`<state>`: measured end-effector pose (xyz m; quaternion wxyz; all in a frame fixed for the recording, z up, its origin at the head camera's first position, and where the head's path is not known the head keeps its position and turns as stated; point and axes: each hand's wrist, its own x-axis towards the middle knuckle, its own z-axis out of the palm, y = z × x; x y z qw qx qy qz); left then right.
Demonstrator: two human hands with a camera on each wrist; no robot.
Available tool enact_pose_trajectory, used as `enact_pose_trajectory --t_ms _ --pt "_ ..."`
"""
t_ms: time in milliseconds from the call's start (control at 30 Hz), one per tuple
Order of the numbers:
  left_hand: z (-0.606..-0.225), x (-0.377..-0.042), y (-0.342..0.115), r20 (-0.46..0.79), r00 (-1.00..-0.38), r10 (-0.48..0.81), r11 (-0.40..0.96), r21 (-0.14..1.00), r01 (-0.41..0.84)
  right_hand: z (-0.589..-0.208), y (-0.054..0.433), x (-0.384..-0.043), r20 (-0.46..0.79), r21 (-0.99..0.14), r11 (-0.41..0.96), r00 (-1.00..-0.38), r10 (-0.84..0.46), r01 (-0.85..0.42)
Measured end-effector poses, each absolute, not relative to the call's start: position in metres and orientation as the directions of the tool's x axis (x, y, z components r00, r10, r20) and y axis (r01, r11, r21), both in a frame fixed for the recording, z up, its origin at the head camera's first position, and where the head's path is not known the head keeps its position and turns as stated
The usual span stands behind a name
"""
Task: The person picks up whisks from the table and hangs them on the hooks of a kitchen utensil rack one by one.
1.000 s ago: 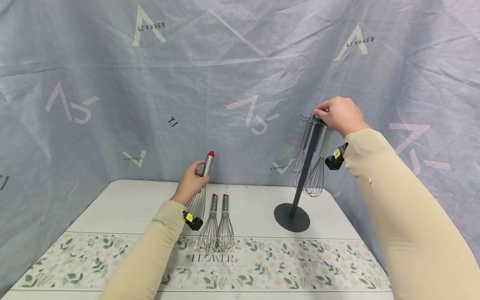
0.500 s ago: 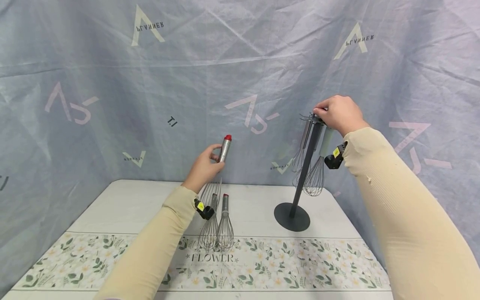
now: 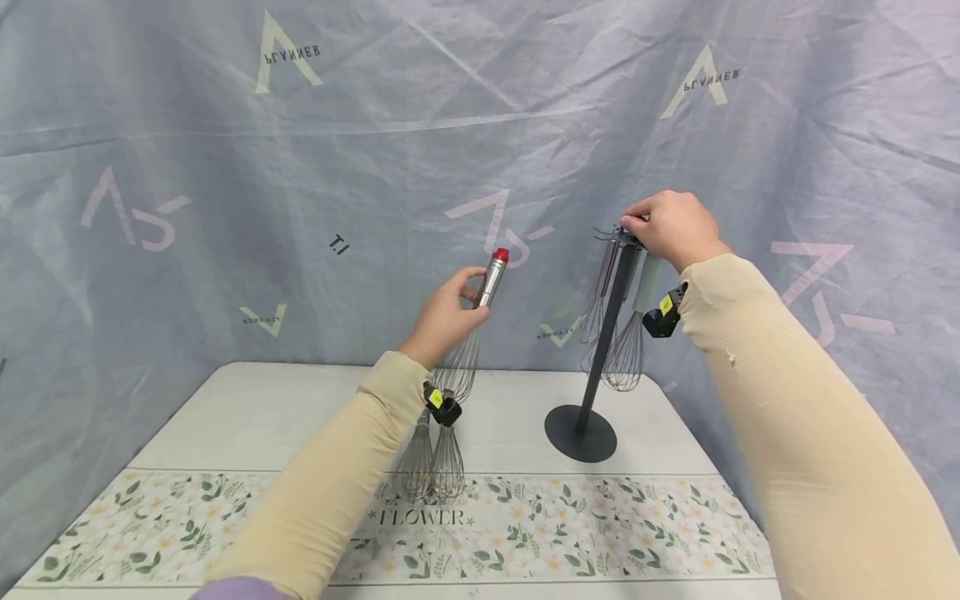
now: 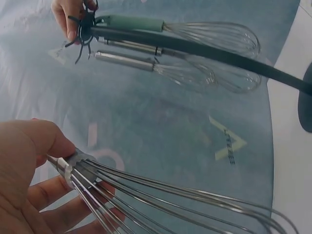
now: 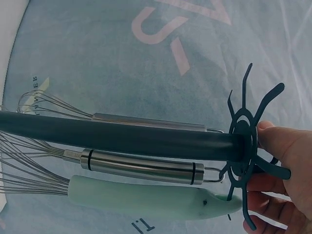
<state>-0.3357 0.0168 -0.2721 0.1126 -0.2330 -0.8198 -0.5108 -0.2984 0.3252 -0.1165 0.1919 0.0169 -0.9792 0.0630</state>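
Observation:
My left hand [image 3: 447, 321] grips a steel whisk with a red-tipped handle [image 3: 492, 279], raised above the table with its wires hanging down. In the left wrist view the thumb and fingers surround the neck of that whisk [image 4: 78, 168]. My right hand [image 3: 677, 227] holds the top of a dark stand [image 3: 609, 333], its fingers at the hook ring [image 5: 239, 141]. From the hooks hang a whisk with a pale green handle [image 5: 151, 197], a steel whisk with black bands [image 5: 141, 167] and a plain steel whisk [image 5: 151, 121], partly behind the pole.
Two more whisks [image 3: 448, 467] lie side by side on the white table, their handles hidden behind my left wrist. The stand's round base [image 3: 566, 440] rests at the right. A floral printed strip [image 3: 570, 533] crosses the table front, and a grey-blue curtain [image 3: 375, 208] closes the back.
My left hand has lifted the red-tipped whisk and carried it rightward, nearer the stand. My right hand has stayed on the stand's top.

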Motion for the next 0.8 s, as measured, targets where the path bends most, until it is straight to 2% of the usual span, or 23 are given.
enact_pose_trajectory --t_ms 400,800 --pt "-0.25 -0.333 0.064 0.455 -0.822 0.342 0.307 0.773 0.556 -0.116 0.324 -0.297 0.369 -0.134 0.99 -0.929 0.002 -0.051" --pt "-0.241 -0.33 0.097 0.475 -0.795 0.377 0.328 0.734 0.595 -0.119 0.324 -0.299 0.38 -0.143 0.988 -0.925 -0.002 -0.061"
